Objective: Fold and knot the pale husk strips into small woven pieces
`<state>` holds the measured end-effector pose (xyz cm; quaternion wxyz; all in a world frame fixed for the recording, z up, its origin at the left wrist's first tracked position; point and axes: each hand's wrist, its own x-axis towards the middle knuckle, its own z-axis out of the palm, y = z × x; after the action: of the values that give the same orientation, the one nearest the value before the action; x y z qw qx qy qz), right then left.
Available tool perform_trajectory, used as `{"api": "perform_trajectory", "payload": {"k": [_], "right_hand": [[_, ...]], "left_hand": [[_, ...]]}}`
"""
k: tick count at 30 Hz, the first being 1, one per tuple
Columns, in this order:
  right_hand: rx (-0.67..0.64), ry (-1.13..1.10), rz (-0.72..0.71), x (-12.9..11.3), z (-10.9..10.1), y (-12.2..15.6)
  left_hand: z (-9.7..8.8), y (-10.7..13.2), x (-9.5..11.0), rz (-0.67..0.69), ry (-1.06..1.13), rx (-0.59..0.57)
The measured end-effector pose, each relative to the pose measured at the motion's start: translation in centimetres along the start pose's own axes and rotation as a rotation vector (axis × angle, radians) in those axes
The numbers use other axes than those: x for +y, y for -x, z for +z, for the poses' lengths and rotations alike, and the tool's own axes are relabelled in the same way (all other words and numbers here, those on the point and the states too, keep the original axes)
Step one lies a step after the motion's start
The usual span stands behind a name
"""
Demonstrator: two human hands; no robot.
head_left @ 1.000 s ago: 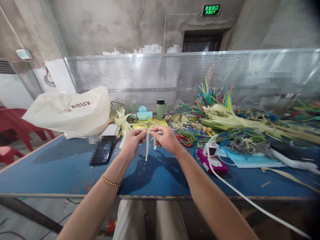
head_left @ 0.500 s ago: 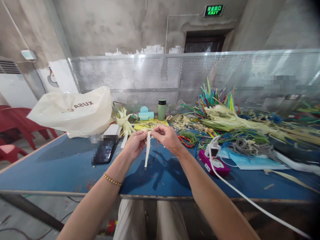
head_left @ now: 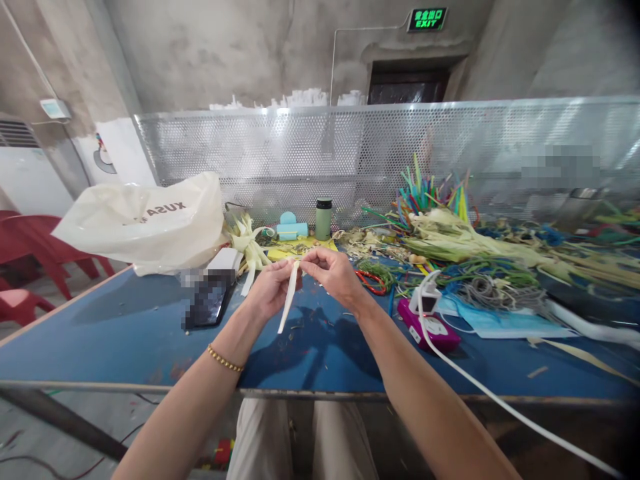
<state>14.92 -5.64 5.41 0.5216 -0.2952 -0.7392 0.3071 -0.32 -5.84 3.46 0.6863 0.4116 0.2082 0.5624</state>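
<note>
Loose end of pale strip (head_left: 289, 298) swung leftward since earlier frame, now hanging aslant over blue table (head_left: 150, 347). My left hand (head_left: 270, 287) and right hand (head_left: 326, 270) together, both pinching strip's top between them; exact grip partly hidden. Risk, I judge: thin strip may tear if I pull unevenly, or slip free if either pinch slackens. Dangling end, unheld, could twist.

I pinch a pale strip (head_left: 289, 299) between my left hand (head_left: 273, 285) and right hand (head_left: 329, 272). It hangs over the blue table (head_left: 165, 357), near my black phone (head_left: 209, 301).
</note>
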Motion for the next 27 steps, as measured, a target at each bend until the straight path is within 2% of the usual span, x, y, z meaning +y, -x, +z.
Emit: {"api": "perform_trajectory", "payload": {"k": [6, 10, 14, 17, 19, 23, 27], "right_hand": [[0.043, 0.044, -0.018, 0.5, 0.1, -0.1], [0.105, 0.178, -0.037, 0.8, 0.1, -0.1], [0.108, 0.288, -0.068, 0.7, -0.3, -0.2], [0.194, 0.380, -0.107, 0.4, -1.0, -0.3], [0.178, 0.421, -0.115, 0.4, -1.3, -0.4], [0.010, 0.355, -0.040, 0.8, -1.1, -0.5], [0.029, 0.133, 0.102, 1.1, -0.8, -0.4]], "left_hand": [[0.3, 0.2, 0.4, 0.011, -0.036, 0.050], [0.6, 0.4, 0.5, 0.054, -0.152, 0.022], [0.3, 0.4, 0.4, 0.088, -0.245, 0.042], [0.2, 0.4, 0.2, 0.117, -0.384, 0.053], [0.2, 0.4, 0.1, 0.152, -0.508, 0.043], [0.4, 0.6, 0.0, 0.147, -0.675, -0.027], [0.3, 0.7, 0.1, 0.062, -0.634, -0.059]]}}
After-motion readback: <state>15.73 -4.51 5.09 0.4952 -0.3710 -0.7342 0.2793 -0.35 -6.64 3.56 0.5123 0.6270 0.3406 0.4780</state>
